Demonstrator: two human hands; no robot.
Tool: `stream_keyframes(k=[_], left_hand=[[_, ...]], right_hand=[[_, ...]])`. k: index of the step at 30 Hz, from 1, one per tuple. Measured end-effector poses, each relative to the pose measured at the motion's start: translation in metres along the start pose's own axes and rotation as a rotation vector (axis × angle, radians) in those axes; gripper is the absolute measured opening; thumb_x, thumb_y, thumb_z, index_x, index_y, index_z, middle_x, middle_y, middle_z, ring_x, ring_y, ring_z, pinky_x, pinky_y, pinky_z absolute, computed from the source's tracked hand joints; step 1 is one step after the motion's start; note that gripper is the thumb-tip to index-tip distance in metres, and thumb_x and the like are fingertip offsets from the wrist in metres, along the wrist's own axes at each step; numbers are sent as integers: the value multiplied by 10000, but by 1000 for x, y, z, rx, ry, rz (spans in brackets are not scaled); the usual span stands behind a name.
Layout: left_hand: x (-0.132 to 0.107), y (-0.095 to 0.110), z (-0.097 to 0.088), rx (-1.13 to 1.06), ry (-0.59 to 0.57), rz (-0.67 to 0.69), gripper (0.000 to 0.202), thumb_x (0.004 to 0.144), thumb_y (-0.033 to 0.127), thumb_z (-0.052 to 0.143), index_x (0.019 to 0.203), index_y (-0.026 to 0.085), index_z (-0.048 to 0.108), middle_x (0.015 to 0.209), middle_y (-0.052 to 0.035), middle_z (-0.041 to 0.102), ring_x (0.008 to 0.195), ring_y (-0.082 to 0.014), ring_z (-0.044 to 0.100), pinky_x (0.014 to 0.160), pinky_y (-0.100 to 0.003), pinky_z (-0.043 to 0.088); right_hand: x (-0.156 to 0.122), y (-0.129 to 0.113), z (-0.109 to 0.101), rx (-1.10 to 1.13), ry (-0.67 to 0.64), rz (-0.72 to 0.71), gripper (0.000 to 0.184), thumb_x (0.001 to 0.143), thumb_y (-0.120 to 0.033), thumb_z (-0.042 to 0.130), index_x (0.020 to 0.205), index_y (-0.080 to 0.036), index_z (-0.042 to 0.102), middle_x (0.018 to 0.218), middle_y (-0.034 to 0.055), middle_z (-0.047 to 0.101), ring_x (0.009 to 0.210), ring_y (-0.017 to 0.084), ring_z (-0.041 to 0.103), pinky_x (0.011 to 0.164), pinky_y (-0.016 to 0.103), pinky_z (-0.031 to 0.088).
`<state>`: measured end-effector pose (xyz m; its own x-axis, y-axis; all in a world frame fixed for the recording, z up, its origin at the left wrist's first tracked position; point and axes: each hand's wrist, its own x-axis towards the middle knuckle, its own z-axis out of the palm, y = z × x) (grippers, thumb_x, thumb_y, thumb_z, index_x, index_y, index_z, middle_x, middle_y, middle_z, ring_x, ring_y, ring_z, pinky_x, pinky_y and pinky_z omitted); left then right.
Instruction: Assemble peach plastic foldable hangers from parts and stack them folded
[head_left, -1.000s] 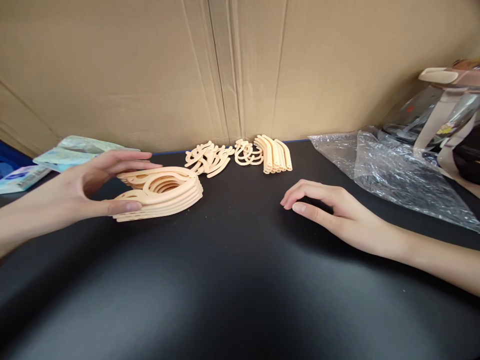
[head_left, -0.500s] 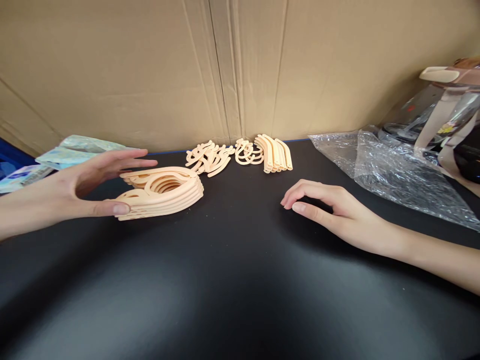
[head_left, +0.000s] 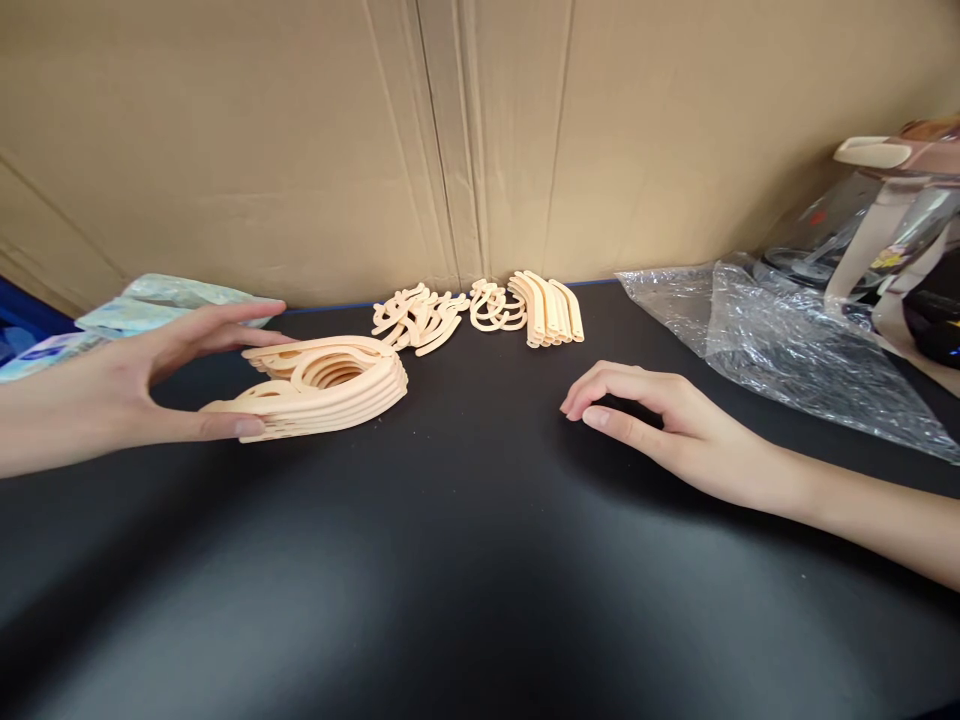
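left hand (head_left: pixel 112 395) fingers spread, cupping stack of peach plastic pieces (head_left: pixel 330 385) on black surface (head_left: pixel 465 560), stack looks squared up. right hand (head_left: pixel 660 425) curled loosely, empty. small parts (head_left: pixel 480 310) at back untouched.

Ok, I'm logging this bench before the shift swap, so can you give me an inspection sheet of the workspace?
Surface: black table, bare in front.
Job's things: stack of peach plastic pieces lying flat.
Clutter: small peach hooks, curved strips, clear plastic bag, packets at far left, glass jug at right.
Grippers: left hand open, thumb and fingers at the stack; right hand resting curled on the table, empty.
Cables: nothing seen.
Surroundings: cardboard wall behind.
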<state>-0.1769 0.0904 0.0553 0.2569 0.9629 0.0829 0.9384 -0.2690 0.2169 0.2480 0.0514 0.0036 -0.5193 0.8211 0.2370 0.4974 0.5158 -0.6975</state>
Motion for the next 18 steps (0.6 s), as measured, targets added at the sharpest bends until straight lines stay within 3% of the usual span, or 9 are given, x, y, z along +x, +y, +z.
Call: stream_keyframes(k=[11, 18], left_hand=[[-2, 3, 0, -20, -40, -47, 1177, 585, 996, 499, 1554, 370, 266, 1347, -41, 627, 1356, -350, 500, 1166, -599, 278], [0, -1, 2, -27, -10, -15, 1013, 710, 879, 579, 1539, 364, 306, 1286, 10, 652, 1305, -352, 543, 1129, -653, 299]], right_hand=[[1, 0, 0, -18, 5, -17, 241, 1030, -386, 494, 981, -224, 665, 1023, 8, 695, 944, 155, 641, 895, 310, 430], [1, -1, 0, -31, 0, -6, 242, 1029, -389, 493, 975, -228, 665, 1029, 21, 703, 948, 171, 647, 895, 328, 441]])
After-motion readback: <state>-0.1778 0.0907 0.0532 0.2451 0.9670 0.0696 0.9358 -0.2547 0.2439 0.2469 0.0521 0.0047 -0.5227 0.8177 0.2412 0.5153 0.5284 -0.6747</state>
